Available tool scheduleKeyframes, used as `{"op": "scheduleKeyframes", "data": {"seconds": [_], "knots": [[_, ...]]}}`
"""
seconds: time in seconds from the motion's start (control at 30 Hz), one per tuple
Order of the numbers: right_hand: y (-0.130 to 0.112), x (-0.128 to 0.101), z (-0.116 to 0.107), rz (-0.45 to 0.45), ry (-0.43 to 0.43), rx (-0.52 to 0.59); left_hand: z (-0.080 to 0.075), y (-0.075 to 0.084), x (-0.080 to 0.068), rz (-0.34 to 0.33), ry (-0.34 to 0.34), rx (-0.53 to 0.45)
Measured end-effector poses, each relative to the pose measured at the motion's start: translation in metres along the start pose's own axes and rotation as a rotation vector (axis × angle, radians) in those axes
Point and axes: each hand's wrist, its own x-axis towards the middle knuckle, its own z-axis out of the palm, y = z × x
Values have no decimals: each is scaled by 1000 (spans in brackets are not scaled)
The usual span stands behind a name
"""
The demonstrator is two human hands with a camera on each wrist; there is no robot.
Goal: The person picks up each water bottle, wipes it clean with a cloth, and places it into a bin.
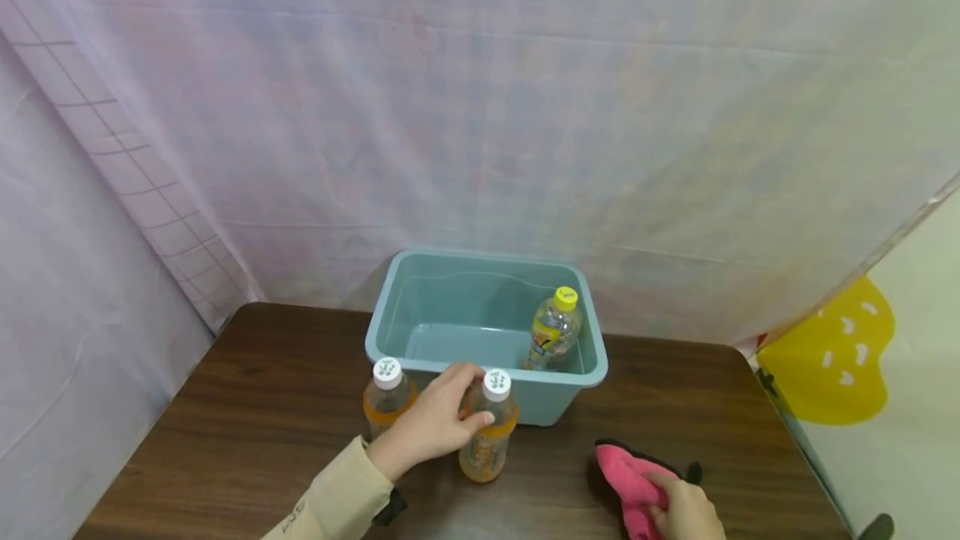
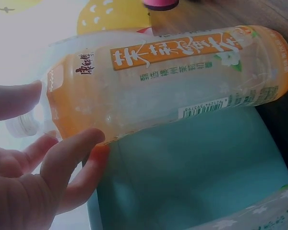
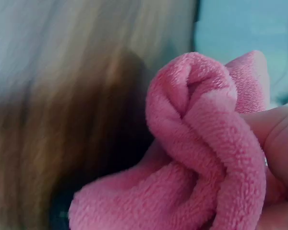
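Observation:
My left hand (image 1: 431,423) has its thumb and curled fingers round the upper part of a clear plastic drink bottle (image 1: 483,452) with a white cap and an orange label. That bottle stands upright on the table, in front of a bin; its label (image 2: 177,52) fills much of the left wrist view. Left of it is a second white-capped bottle (image 1: 381,408), partly behind my left hand and forearm. At the front right, my right hand (image 1: 686,511) pinches a bunched pink fleecy cloth (image 1: 630,482) with dark trim, seen folded up close in the right wrist view.
The blue-green plastic bin (image 1: 480,267) stands at the back of the dark wooden table (image 1: 300,390). A yellow-capped bottle (image 1: 555,327) leans inside its right end. White curtains (image 1: 487,123) hang behind, and a yellow decoration (image 1: 832,357) lies beyond the right edge.

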Motion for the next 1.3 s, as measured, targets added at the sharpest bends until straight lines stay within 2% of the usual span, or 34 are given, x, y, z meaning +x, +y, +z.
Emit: {"op": "scheduleKeyframes", "data": {"seconds": [0.07,0.2,0.27,0.43,0.6,0.67,0.8,1.0,1.3], "knots": [[-4,-2,-2,-71,87,29,0,0,0,-3,2,4],[-19,-6,-2,-252,335,69,0,0,0,-4,8,5],[-31,-8,-2,-292,414,118,0,0,-1,-2,7,3],[-60,-12,-4,-298,463,309,-1,0,-1,9,13,7],[-85,-12,0,-439,516,464,-2,0,0,20,24,-4],[-95,-13,1,-453,507,505,-2,0,0,33,34,-3],[-113,-13,4,-403,486,566,-2,-2,1,51,43,7],[-134,-10,7,-345,452,666,-1,-3,2,25,11,-4],[-156,-5,9,-245,287,815,-1,-2,-1,35,5,-25]]}}
